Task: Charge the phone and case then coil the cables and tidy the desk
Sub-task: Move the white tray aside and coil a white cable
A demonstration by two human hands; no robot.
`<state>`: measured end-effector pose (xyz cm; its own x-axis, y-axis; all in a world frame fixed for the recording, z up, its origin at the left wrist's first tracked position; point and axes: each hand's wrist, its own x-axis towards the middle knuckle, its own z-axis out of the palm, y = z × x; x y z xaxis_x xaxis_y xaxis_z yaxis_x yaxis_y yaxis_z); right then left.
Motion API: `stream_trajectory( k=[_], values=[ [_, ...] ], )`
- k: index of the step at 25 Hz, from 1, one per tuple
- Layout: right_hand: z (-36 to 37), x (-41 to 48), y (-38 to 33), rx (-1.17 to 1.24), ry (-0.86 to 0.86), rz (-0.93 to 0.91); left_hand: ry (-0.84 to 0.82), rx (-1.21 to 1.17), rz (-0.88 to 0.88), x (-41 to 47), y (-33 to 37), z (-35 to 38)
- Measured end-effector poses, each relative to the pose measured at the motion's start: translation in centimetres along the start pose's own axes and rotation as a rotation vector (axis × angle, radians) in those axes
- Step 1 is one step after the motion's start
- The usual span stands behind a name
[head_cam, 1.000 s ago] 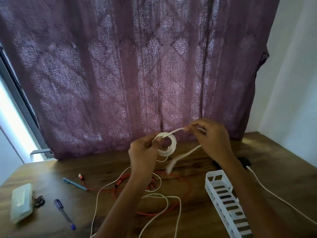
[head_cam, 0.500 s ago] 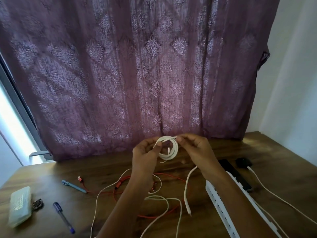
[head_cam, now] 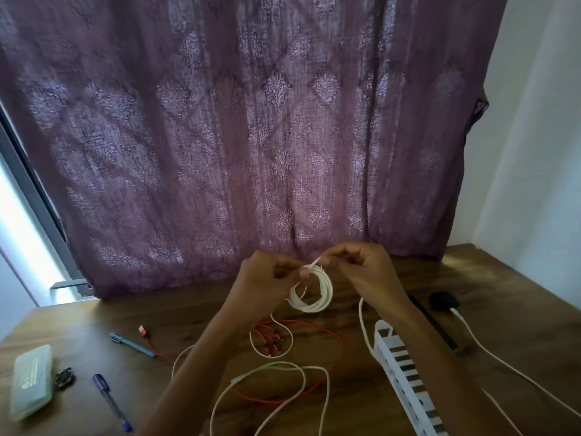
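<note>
coil (head_cam: 312, 293): above the desk (head_cam: 94, 325), lower than a moment ago
left hand (head_cam: 267, 278): pinching its top
right hand (head_cam: 361, 272): drawn back in, pinching the cable end (head_cam: 316, 262)
task: probably nearly wound

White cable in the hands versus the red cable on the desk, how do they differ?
The white cable is wound into a small tight coil; the red cable sprawls in wide loose loops. The white cable is held above the desk by the left hand and right hand; the red cable lies on it untouched. Both are thin cords.
</note>
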<state>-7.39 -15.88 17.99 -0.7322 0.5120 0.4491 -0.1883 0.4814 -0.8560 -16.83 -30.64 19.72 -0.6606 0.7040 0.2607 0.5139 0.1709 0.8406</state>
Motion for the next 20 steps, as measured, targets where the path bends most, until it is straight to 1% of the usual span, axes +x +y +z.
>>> stream_trajectory(
  k=[2,4,7,10,13,14,16,17,18,20],
  values=[
    [0.3,-0.1,0.4,-0.099,0.102,-0.069,0.076,-0.066,-0.042,-0.1,-0.3,0.6],
    [0.8,-0.5,0.9,-0.182,0.185,-0.103,0.131,-0.214,-0.116,-0.1,-0.5,1.3],
    [1.4,-1.2,1.0,-0.156,0.300,-0.061,0.149,-0.391,-0.176,-0.1,-0.3,2.1],
    [2.1,-1.6,1.0,-0.112,0.268,-0.040,0.192,-0.530,-0.219,-0.2,0.2,2.4],
    [2.7,-1.8,0.8,0.019,0.170,0.085,0.263,-0.573,-0.256,-0.2,0.0,2.4],
    [2.7,-1.9,0.8,0.109,0.143,0.145,0.290,-0.580,-0.265,-0.1,-0.2,2.4],
    [2.6,-1.9,0.0,0.371,0.075,0.272,0.327,-0.571,-0.263,-0.1,-0.4,2.3],
    [2.4,-1.9,-0.2,0.466,0.037,0.293,0.336,-0.556,-0.254,-0.2,-0.5,2.2],
    [2.3,-1.9,-0.4,0.484,0.018,0.286,0.338,-0.538,-0.243,-0.2,-0.5,2.1],
    [2.2,-1.5,-0.3,0.361,0.058,0.240,0.334,-0.490,-0.218,-0.4,-0.4,1.9]
  ],
)
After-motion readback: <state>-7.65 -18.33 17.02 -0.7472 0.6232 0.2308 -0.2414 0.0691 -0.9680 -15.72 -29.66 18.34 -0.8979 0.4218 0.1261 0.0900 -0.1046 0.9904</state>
